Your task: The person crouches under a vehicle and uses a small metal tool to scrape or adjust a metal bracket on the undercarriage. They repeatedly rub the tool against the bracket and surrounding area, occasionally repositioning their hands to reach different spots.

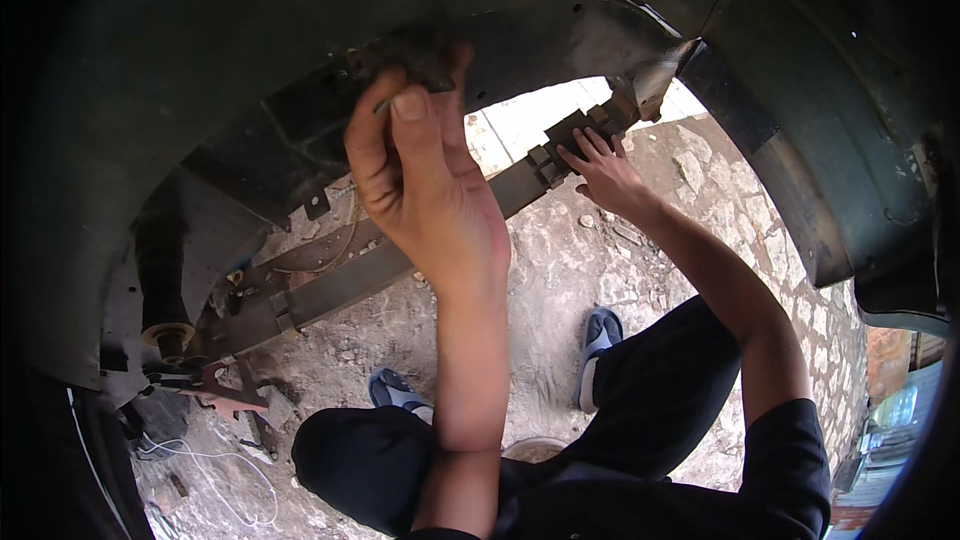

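My left hand (430, 160) is raised under the dark vehicle body. Its thumb and fingers close at a small dark piece (425, 68) up in the shadow, too dim to name. Lower and to the right, my right hand (608, 175) lies with fingers spread on a dark clamp plate (570, 133). That plate sits across a long leaf spring (370, 275), which slants from lower left to upper right. At the spring's upper right end is a metal bracket (655, 85) on the frame.
The curved wheel-arch panel (850, 140) surrounds the space above and at the right. A dark cylindrical part (163, 275) hangs at the left, near a reddish metal piece (228, 390). White cord (225, 480) lies on the stony ground (560, 280). My slippered feet are below.
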Demonstrator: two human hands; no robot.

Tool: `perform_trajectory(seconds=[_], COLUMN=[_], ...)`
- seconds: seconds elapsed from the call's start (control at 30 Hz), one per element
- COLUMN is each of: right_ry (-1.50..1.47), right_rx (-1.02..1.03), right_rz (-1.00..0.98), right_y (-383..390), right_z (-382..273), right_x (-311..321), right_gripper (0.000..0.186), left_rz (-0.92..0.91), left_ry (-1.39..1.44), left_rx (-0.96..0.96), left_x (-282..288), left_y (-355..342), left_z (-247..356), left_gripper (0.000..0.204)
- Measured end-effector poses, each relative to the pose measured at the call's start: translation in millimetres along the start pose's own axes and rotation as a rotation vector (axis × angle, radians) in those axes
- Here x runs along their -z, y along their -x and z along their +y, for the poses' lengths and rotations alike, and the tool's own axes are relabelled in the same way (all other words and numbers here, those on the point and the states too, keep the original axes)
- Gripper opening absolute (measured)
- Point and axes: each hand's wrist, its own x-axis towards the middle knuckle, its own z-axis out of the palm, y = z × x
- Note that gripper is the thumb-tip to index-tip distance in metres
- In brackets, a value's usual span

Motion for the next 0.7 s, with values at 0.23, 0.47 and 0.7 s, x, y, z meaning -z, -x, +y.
perform_trajectory(seconds=[0.23,0.47,0.7], right_ry=[0.014,0.0,-0.012], right_rx=[0.001,-0.002,-0.018], right_rz=[-0.009,-0.017,-0.041], right_y=[-0.5,-4.0,-5.5], right_z=[0.7,1.1,-2.6], right_x=[4.4,3.5,4.8], right_gripper=[0.08,0.082,0.082], left_rz=[0.086,0.104,0.116], left_ry=[0.018,0.07,0.088], left_rx=[-0.017,-0.026,-0.017], left_x=[-4.3,-4.1,-8.6], left_y=[1.1,-0.4,-0.2], left_z=[1.8,1.4,2.3], left_gripper=[0.021,0.019,0.017])
